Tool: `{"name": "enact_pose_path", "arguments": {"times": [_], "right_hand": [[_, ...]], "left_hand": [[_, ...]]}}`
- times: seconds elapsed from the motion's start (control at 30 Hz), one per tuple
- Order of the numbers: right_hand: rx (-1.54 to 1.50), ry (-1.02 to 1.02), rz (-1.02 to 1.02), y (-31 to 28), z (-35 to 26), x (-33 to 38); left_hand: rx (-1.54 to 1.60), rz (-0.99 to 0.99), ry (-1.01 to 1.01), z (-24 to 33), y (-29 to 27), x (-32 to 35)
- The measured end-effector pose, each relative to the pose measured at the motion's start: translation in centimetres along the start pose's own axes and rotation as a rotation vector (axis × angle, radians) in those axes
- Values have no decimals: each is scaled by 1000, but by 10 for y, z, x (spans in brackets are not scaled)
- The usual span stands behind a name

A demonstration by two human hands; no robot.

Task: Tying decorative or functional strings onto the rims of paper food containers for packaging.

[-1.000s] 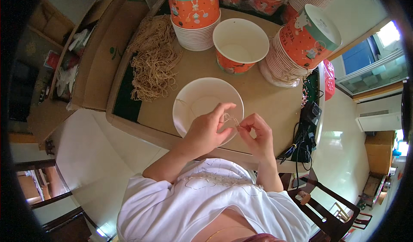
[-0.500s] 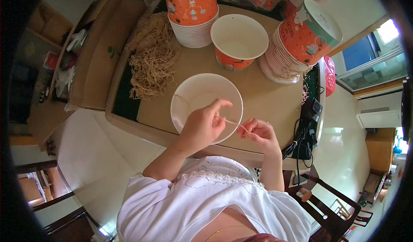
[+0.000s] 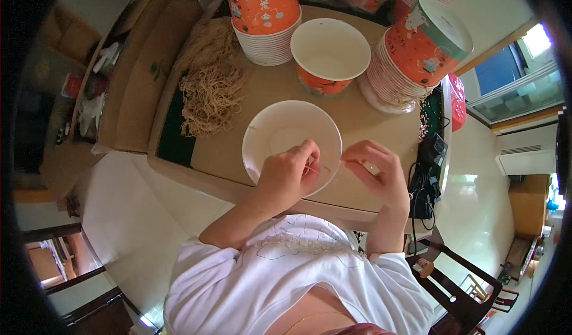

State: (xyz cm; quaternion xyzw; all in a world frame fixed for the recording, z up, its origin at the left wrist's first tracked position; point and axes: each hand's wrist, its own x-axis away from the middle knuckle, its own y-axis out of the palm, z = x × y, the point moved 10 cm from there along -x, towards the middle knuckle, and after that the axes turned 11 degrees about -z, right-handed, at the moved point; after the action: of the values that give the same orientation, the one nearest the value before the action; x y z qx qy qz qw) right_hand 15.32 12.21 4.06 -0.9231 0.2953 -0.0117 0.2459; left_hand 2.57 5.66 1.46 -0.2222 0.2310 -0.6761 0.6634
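My left hand (image 3: 289, 171) is closed over the near part of a white round paper tub (image 3: 271, 117), with a thin beige string (image 3: 312, 169) pinched in its fingers. A short piece of string pokes out towards the tub's right side. Just beyond the tub's right rim, my right hand (image 3: 381, 171) is held in a loose pinch. Whatever its fingertips hold, if anything, is too small to make out. A heap of tangled beige string (image 3: 211, 100) lies to the left of the tub.
Behind the tub stands an orange patterned paper tub (image 3: 330, 52), white inside. Stacks of similar tubs rise at the back left (image 3: 265, 22) and back right (image 3: 411, 55). Black cables with an adapter (image 3: 430, 153) lie along the table's right edge. A cardboard box (image 3: 128, 91) stands left.
My right hand has moved right, away from the left, and the string no longer visibly spans between them. My left hand has shifted slightly right and curled its fingers. The white tub has slid slightly right.
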Motion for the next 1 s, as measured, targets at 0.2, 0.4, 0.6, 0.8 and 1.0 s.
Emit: {"name": "enact_pose_path", "arguments": {"times": [0.2, 0.4, 0.6, 0.8, 1.0], "right_hand": [[298, -99, -151, 12, -21, -33], [257, -26, -185, 15, -9, -39], [231, 33, -153, 18, 3, -34], [191, 65, -197, 25, -1, -36], [-76, 89, 4, 17, 22, -29]], "left_hand": [[-27, -230, 295, 16, -9, 14], [-224, -118, 119, -2, 2, -7], [-223, -75, 164, 14, 2, -17], [224, 173, 135, 5, -42, -12], [320, -73, 30, -6, -3, -9]]}}
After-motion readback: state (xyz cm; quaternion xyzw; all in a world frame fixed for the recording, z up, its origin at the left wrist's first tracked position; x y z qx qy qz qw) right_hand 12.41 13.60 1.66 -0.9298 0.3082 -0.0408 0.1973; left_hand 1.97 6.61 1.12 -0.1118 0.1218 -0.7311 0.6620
